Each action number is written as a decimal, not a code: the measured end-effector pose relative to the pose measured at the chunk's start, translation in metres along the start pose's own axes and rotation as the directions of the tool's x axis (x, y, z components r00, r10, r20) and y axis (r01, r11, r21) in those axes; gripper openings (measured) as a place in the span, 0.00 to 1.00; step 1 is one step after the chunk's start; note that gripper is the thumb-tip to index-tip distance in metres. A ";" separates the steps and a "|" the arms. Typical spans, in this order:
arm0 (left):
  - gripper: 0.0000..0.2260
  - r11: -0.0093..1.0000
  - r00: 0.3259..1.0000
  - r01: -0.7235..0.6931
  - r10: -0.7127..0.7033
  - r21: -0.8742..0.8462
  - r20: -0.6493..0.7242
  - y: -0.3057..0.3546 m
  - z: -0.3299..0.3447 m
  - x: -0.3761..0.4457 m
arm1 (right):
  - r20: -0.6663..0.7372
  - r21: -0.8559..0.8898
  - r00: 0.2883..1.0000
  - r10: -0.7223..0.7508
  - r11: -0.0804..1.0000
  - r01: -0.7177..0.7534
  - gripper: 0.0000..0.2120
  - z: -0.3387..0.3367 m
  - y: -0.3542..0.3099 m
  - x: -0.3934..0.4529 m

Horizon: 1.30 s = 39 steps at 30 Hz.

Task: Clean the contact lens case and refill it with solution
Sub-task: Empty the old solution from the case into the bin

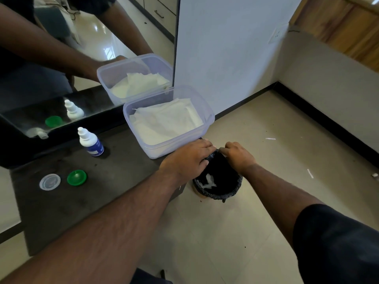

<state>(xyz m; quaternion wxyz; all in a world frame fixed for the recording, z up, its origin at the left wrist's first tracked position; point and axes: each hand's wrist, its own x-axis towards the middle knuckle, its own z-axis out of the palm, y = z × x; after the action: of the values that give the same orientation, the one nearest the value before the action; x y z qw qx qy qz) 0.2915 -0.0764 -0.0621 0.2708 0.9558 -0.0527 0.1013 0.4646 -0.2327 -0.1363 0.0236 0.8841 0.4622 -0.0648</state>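
My left hand (187, 158) and my right hand (239, 155) meet fingertip to fingertip above a small bin with a black liner (218, 191), just off the counter's right end. Both hands have curled fingers and pinch a small pale piece (221, 149) between them; most of it is hidden. A crumpled white tissue (209, 180) lies inside the bin. On the dark counter (114, 181) to the left lie a clear white cap (50, 181) and a green cap (77, 177). A white solution bottle with a blue label (90, 142) stands upright behind them.
A clear plastic box holding white tissues (205, 108) sits at the counter's far right corner, just behind my hands. A mirror (82, 68) runs along the back and reflects the box, bottle and caps. Beige tiled floor with small scraps lies to the right.
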 end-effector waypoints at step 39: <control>0.06 0.264 0.591 0.655 -0.762 -0.708 0.263 -0.022 -0.125 -0.175 | 0.068 0.847 0.986 -0.153 0.532 0.024 0.18 -0.117 -0.247 -0.073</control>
<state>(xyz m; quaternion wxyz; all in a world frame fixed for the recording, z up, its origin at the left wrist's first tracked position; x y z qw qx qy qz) 0.1041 0.0167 -0.0083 0.6552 0.6631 0.3620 0.0000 0.2314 -0.1393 -0.0061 -0.3772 0.7551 0.4152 -0.3394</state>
